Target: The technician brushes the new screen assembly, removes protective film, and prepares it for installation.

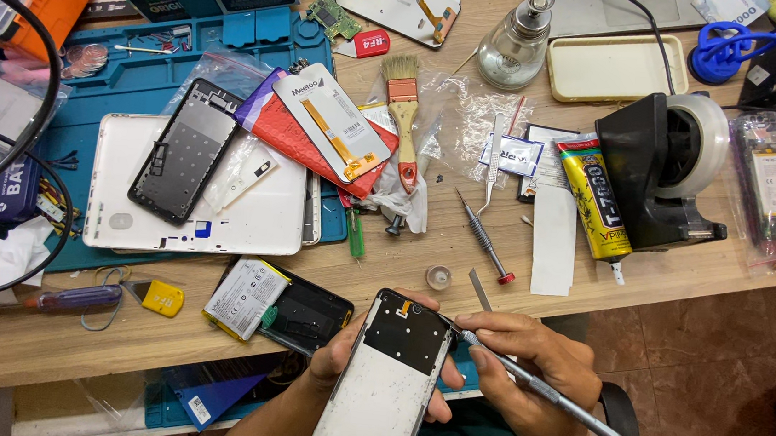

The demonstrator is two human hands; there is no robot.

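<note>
Phone repair workshop, screwdriver [485, 236], glue tube [595, 196]

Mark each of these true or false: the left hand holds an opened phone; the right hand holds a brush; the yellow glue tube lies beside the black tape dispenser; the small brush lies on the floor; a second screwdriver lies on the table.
1. The left hand holds an opened phone. True.
2. The right hand holds a brush. False: it holds a grey screwdriver, tip at the phone's upper edge.
3. The yellow glue tube lies beside the black tape dispenser. True.
4. The small brush lies on the floor. False: it lies on the table.
5. A second screwdriver lies on the table. True.
</note>
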